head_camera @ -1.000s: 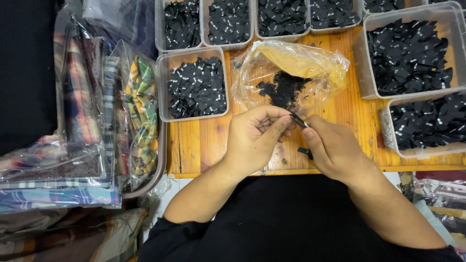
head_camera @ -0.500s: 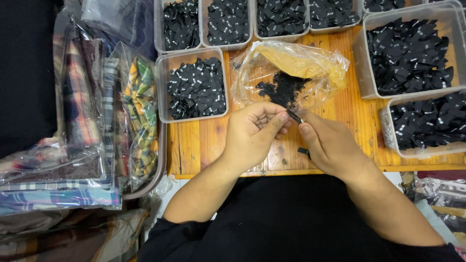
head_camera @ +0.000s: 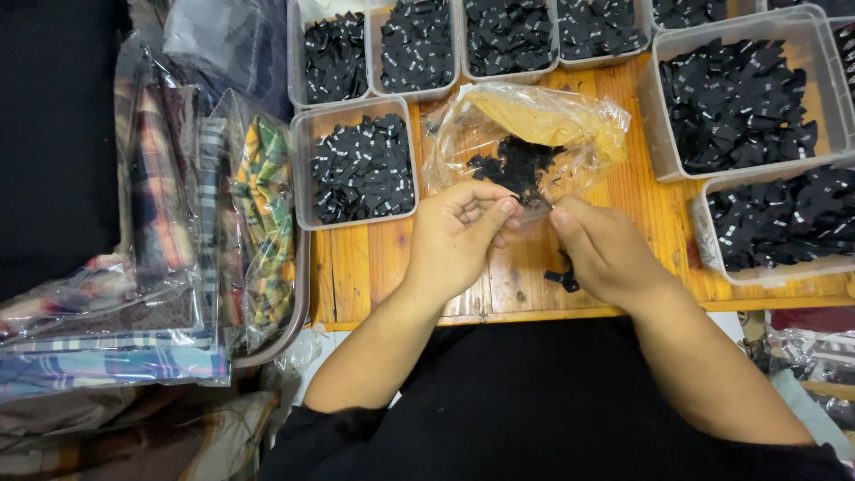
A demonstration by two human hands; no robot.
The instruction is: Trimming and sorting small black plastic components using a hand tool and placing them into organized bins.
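Note:
A clear plastic bag lies on the wooden table with a heap of small black fabric labels inside it. My left hand and my right hand meet at the bag's near edge. The fingertips of both hands pinch the thin plastic there. Part of one black label shows under my right palm, at the table's front.
Several clear plastic tubs of black labels ring the bag: one at left, a row along the back, and two at right. Bagged plaid fabrics are stacked in a tray beyond the table's left edge.
Both hands have shifted slightly toward the bag's mouth. The dark piece seen between the fingertips earlier no longer shows; the fingers are now on the bag's edge.

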